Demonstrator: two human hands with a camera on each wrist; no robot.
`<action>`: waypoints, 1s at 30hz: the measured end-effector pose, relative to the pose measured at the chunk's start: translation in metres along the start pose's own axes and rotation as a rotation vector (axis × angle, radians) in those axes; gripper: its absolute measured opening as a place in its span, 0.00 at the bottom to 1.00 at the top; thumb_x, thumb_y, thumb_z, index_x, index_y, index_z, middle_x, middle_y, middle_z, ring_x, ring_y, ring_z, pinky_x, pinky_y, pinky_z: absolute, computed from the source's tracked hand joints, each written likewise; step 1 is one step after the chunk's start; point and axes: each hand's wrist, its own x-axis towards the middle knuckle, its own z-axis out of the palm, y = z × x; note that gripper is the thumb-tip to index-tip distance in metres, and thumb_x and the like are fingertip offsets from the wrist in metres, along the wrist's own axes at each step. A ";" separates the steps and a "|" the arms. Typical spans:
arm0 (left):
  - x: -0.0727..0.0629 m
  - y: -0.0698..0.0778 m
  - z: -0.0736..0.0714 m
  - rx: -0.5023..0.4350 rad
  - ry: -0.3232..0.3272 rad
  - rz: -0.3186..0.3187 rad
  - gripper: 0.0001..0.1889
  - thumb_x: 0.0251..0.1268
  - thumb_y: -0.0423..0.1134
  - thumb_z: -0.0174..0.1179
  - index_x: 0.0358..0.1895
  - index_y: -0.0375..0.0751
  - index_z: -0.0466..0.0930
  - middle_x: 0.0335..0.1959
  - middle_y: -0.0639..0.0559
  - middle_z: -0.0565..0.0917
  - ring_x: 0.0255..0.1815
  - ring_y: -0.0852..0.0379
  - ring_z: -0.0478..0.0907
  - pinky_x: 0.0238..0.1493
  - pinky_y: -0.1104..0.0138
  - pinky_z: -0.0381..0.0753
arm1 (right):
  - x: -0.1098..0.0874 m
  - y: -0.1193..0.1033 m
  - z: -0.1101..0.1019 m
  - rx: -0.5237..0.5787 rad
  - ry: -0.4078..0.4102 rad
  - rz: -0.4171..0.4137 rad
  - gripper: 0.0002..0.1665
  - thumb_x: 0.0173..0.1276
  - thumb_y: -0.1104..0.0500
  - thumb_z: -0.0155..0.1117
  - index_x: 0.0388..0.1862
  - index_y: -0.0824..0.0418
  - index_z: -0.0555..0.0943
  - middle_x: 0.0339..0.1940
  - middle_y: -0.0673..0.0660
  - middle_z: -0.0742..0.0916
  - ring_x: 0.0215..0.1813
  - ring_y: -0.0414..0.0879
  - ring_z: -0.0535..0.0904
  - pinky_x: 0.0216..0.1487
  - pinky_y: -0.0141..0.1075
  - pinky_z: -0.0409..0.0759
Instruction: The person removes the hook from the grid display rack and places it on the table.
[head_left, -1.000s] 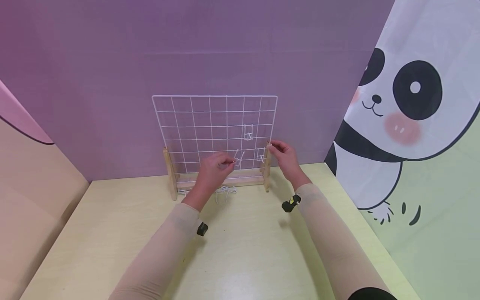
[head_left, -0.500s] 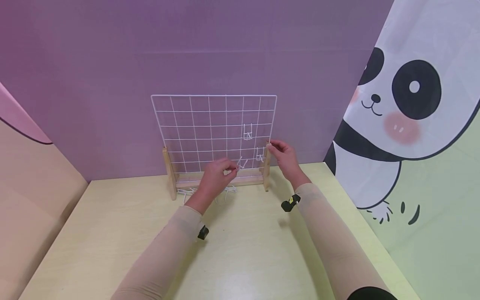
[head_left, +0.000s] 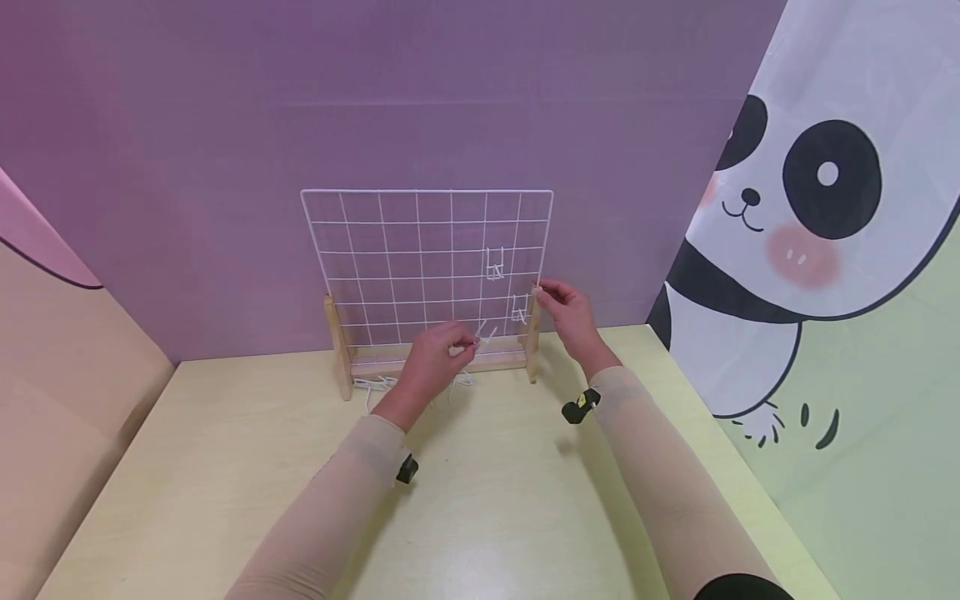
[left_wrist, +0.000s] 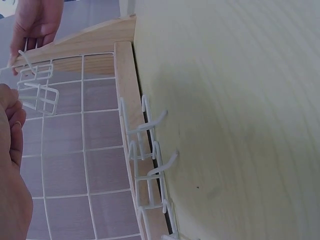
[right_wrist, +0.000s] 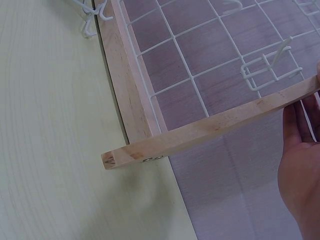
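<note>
My left hand pinches a white wire hook between thumb and fingertips, in front of the lower part of a white wire grid panel. The right hand grips the top of the stand's right wooden post; in the right wrist view its fingers lie behind that post. Two similar hooks hang on the grid's right side, an upper hook and a lower hook. How far the held hook is from the wires cannot be told.
Several loose white hooks lie along the stand's wooden base bar, partly hidden by my left arm in the head view. The pale wooden table reaches a purple backdrop. A panda-printed sheet hangs at the right.
My left hand has moved slightly down and to the right with the hook, which has come down in front of the grid. The right hand stays on the post.
</note>
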 end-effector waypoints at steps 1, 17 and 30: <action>0.000 0.000 0.000 0.003 -0.004 0.001 0.04 0.75 0.32 0.73 0.47 0.40 0.93 0.44 0.51 0.91 0.50 0.50 0.89 0.55 0.56 0.91 | 0.000 0.000 0.000 0.001 0.000 0.000 0.21 0.84 0.60 0.69 0.68 0.69 0.84 0.53 0.48 0.90 0.59 0.42 0.82 0.69 0.36 0.81; -0.002 -0.007 0.008 0.031 -0.036 0.027 0.03 0.74 0.31 0.73 0.46 0.40 0.93 0.43 0.51 0.90 0.47 0.51 0.89 0.53 0.59 0.91 | 0.003 0.003 0.000 0.022 0.003 -0.029 0.20 0.83 0.63 0.68 0.67 0.73 0.83 0.50 0.45 0.90 0.56 0.40 0.83 0.65 0.32 0.82; -0.005 -0.012 0.014 0.056 -0.096 0.005 0.04 0.75 0.30 0.72 0.47 0.38 0.92 0.43 0.52 0.89 0.49 0.51 0.88 0.55 0.59 0.91 | 0.004 0.004 -0.001 0.029 0.000 -0.009 0.20 0.83 0.62 0.69 0.67 0.70 0.84 0.53 0.47 0.90 0.57 0.41 0.83 0.67 0.34 0.82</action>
